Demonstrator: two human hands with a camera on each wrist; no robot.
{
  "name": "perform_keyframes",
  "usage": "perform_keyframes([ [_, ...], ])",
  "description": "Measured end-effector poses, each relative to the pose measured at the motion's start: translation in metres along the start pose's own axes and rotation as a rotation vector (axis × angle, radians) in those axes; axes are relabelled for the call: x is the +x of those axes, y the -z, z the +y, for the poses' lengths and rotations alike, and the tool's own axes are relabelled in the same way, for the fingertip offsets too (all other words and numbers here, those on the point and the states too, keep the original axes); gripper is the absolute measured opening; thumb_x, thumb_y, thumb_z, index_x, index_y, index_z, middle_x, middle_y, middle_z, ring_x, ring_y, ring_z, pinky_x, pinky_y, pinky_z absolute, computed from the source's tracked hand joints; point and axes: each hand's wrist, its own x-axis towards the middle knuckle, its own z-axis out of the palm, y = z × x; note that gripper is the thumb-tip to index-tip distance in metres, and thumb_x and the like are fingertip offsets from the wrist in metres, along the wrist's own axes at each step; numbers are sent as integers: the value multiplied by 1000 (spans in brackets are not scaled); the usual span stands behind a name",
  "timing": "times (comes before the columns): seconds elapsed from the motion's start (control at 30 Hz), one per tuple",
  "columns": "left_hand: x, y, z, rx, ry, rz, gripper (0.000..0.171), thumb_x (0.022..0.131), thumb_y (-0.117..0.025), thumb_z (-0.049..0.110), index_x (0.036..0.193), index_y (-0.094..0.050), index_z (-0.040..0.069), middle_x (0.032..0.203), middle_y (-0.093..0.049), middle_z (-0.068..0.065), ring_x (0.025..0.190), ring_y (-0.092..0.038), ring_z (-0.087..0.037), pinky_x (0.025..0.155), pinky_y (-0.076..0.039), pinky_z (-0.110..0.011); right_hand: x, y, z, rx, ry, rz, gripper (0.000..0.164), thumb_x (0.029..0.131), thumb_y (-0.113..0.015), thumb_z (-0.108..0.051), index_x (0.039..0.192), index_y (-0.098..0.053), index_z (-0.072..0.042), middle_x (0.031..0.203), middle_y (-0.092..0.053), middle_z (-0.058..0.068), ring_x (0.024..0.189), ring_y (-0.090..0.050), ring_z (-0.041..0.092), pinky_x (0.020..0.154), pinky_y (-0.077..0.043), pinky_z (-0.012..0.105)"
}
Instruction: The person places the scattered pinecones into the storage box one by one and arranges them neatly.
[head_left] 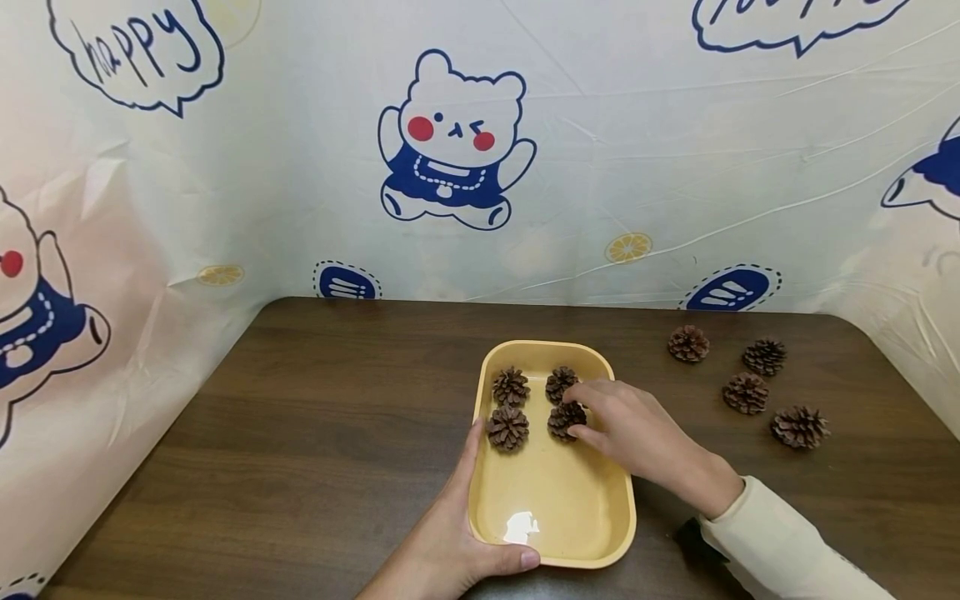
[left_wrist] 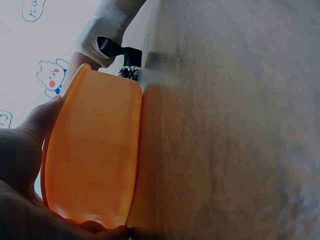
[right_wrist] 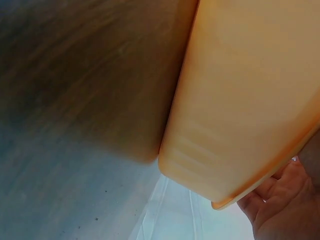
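Observation:
A yellow rectangular tray (head_left: 551, 517) sits on the table, with two pinecones side by side in a left column, the nearer pinecone (head_left: 508, 429) just below the farther one (head_left: 511, 387). My left hand (head_left: 457, 521) grips the tray's near left corner, thumb along the near rim and fingers against the left side. Reaching over the right rim, my right hand (head_left: 637, 429) pinches a pinecone (head_left: 564, 422) between thumb and fingers inside the tray. Another pinecone (head_left: 560, 384) lies just beyond it. The left wrist view shows the tray's outer wall (left_wrist: 95, 145) against the left hand.
Several loose pinecones, such as the nearest one (head_left: 800, 427), lie on the brown table (head_left: 315, 433) to the right of the tray. A white printed curtain (head_left: 585, 150) stands behind the table and along its sides.

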Motion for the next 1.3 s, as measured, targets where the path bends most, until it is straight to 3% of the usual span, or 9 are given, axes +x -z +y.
perform_keyframes([
  [1.3, 0, 0, -1, -1, 10, 3, 139, 71, -98, 27, 168, 1, 40, 176, -18, -8, 138, -45, -27, 105, -37, -14, 1, 1, -1, 26, -17, -43, 36, 86, -86, -18, 118, -74, -10, 122, -75, 11, 114, -69, 33, 97, -56, 52],
])
